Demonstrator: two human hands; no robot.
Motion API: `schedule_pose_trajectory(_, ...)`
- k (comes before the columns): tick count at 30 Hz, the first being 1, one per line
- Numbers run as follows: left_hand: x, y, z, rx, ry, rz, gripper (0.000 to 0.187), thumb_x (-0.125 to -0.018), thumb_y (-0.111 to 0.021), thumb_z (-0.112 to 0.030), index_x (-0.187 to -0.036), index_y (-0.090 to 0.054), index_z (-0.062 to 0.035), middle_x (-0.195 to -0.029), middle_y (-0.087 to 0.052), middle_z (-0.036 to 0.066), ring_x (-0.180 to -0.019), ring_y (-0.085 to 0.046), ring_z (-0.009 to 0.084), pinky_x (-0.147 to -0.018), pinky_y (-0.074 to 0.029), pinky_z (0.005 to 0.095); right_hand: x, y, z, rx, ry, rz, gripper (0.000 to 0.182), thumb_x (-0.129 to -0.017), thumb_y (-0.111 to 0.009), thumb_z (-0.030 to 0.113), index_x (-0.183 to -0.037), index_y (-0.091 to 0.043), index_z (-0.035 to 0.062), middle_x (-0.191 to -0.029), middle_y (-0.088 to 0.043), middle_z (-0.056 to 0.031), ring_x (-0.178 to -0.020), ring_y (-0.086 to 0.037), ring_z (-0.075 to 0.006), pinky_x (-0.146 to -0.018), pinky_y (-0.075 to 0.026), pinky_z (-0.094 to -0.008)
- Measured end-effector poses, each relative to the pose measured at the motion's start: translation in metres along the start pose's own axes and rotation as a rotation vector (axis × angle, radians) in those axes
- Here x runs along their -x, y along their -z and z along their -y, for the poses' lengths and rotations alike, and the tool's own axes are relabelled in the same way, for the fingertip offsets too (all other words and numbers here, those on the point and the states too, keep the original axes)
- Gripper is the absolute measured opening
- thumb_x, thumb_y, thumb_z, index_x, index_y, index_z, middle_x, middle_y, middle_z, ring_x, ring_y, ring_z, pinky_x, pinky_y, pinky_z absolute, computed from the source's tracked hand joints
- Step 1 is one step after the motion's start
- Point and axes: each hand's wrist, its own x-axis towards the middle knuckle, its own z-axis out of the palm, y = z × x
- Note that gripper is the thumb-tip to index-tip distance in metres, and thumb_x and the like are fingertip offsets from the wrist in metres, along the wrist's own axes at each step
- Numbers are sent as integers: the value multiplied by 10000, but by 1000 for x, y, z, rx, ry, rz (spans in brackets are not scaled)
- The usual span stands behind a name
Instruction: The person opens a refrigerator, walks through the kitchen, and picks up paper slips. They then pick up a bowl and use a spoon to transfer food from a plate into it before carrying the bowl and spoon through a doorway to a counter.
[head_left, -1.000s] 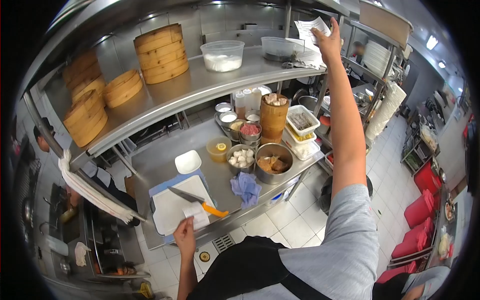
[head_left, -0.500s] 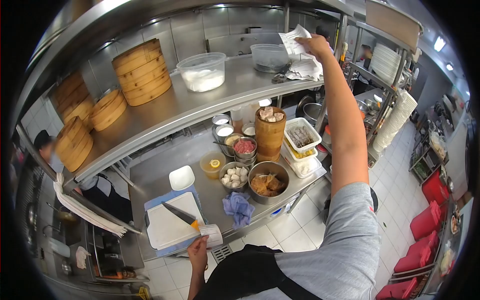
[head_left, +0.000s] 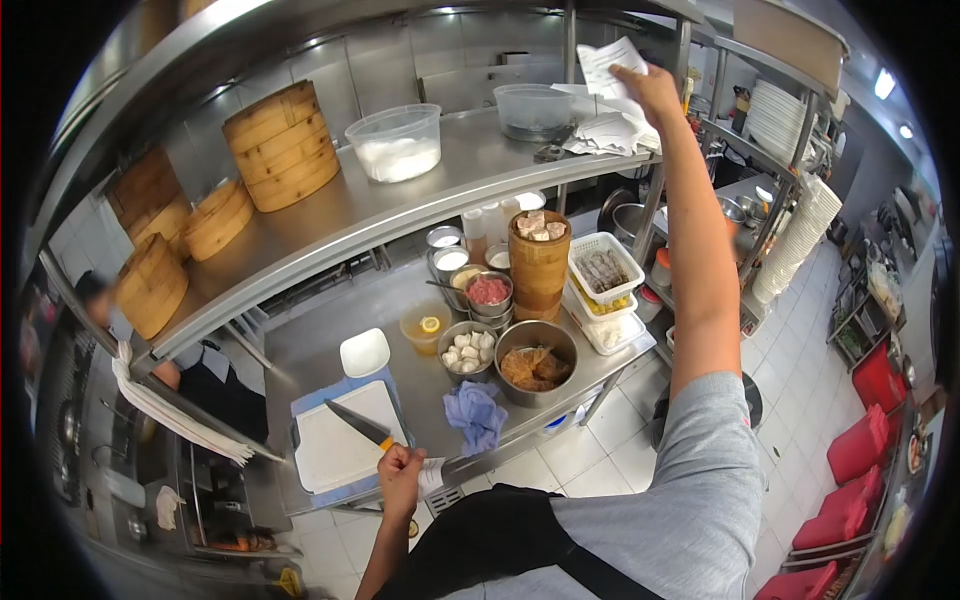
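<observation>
My right hand (head_left: pixel 650 92), raised above the shelf, pinches a white printed order slip (head_left: pixel 606 68). Under it lies a pile of paper slips (head_left: pixel 603 134), beside a clear plastic tub (head_left: pixel 538 110). Low at the counter's front edge, my left hand (head_left: pixel 402 474) is closed on another paper slip (head_left: pixel 431 478), which sticks out to its right. Its fingers are right at the yellow handle of a knife (head_left: pixel 357 423). The blade rests across a white cutting board (head_left: pixel 330 460) on a blue cloth.
Bamboo steamers (head_left: pixel 280 147) and a tub of white contents (head_left: pixel 397 150) stand on the steel shelf (head_left: pixel 470 165). Below are a steamer stack (head_left: pixel 540 268), a pot of brown food (head_left: pixel 538 338), several bowls and a crumpled blue cloth (head_left: pixel 474 416). Another person (head_left: pixel 215 385) is at left.
My right hand has lifted its slip up and away from the pile. My left hand has moved up to the knife handle, still with its slip.
</observation>
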Motion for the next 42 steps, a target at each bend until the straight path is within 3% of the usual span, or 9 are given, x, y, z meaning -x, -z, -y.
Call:
schedule_pose_trajectory(4,-9,-10,4,43,7,128,235,-826,-630,3,-723,-445,-99,-618,-379,-71,-561,-330,21,-511,-275,206,29,-18,-1,240,-129,101,380,-744,-750,210,-1028,-651,-23,-874,-681,-127,-738,-642,-194,-674,-506,-308)
schedule_pose_trajectory(12,-2,-19,4,13,119,306,76,-852,-619,-31,-831,-548,-47,-737,-567,-20,-644,-516,36,-584,-415,203,23,-47,-24,861,200,-10,399,-813,-555,319,-931,-600,-60,-929,-625,-285,-917,-596,-423,-817,-462,-474)
schedule_pose_trajectory(20,-5,-3,17,-16,48,253,72,-867,-614,-69,-922,-593,-27,-791,-604,-2,-678,-529,43,-602,-422,210,25,-12,24,770,175,-242,440,-774,-555,333,-891,-629,-85,-905,-615,-314,-896,-595,-451,-826,-460,-475)
schedule_pose_trajectory(24,-4,-29,-53,-88,-164,313,221,-887,-593,-84,-1094,-582,-8,-839,-620,7,-688,-518,36,-595,-407,192,84,-9,42,-37,-206,-84,488,-816,-530,362,-964,-630,-91,-910,-653,-146,-831,-583,-196,-761,-447,-327)
schedule_pose_trajectory(30,-21,-78,-154,-198,-459,406,485,-806,-682,-73,-1254,-501,-32,-1058,-596,49,-575,-409,53,-510,-359,203,293,-70,-7,-277,-325,31,389,-915,-438,299,-1012,-628,-27,-952,-643,-96,-889,-564,-194,-813,-424,-317)
schedule_pose_trajectory(32,-26,-84,-160,-259,-539,373,515,-795,-693,-69,-1266,-491,-24,-1084,-582,56,-566,-401,60,-500,-356,213,355,-95,4,172,-27,91,365,-941,-436,336,-1022,-589,15,-891,-618,-97,-830,-587,-141,-720,-470,-285)
schedule_pose_trajectory(33,-26,-84,-160,-321,-648,358,545,-784,-705,-65,-1278,-481,-16,-1109,-568,64,-558,-393,66,-489,-353,223,374,-107,14,-167,-322,96,342,-931,-453,317,-1008,-584,11,-856,-603,-89,-790,-574,-142,-692,-462,-284)
schedule_pose_trajectory(36,-33,-68,-109,-188,-449,315,576,-776,-711,-61,-1284,-452,27,-1110,-559,75,-648,-484,72,-549,-404,229,399,-131,55,-828,-705,44,186,-867,-532,201,-921,-560,25,-776,-560,-54,-667,-522,-143,-601,-430,-273)
schedule_pose_trajectory(42,-18,-56,-65,223,-249,353,680,-836,-649,-70,-1387,-265,32,-1209,-524,130,-1042,-564,202,-861,-481,320,441,-163,60,-909,-793,133,140,-887,-483,161,-879,-548,37,-728,-543,-28,-581,-470,-112,-510,-384,-245)
